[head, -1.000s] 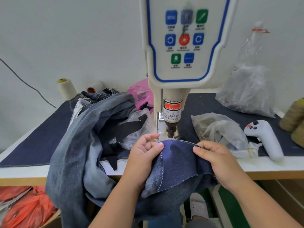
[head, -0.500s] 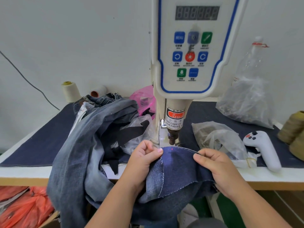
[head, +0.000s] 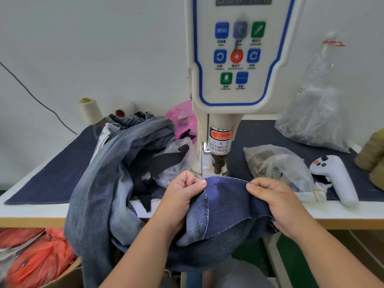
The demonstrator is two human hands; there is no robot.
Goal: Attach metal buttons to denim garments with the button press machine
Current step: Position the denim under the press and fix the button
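A dark blue denim garment (head: 228, 202) lies stretched under the white button press machine (head: 239, 80), right below its brown punch head (head: 218, 165). A red laser dot (head: 218, 179) shines on the cloth near its far edge. My left hand (head: 182, 194) pinches the garment's left part between thumb and curled fingers. My right hand (head: 276, 202) grips the right part, thumb on top. No metal button shows on the cloth.
A heap of faded denim garments (head: 116, 173) with black strips fills the table's left. Clear plastic bags (head: 276, 165) and a white handheld controller (head: 334, 179) lie right. Thread cones (head: 89, 110) stand at the back. Orange bags (head: 35, 260) sit under the table.
The view has shifted slightly. Both hands keep their hold on the dark denim, and the laser dot stays near the far edge.
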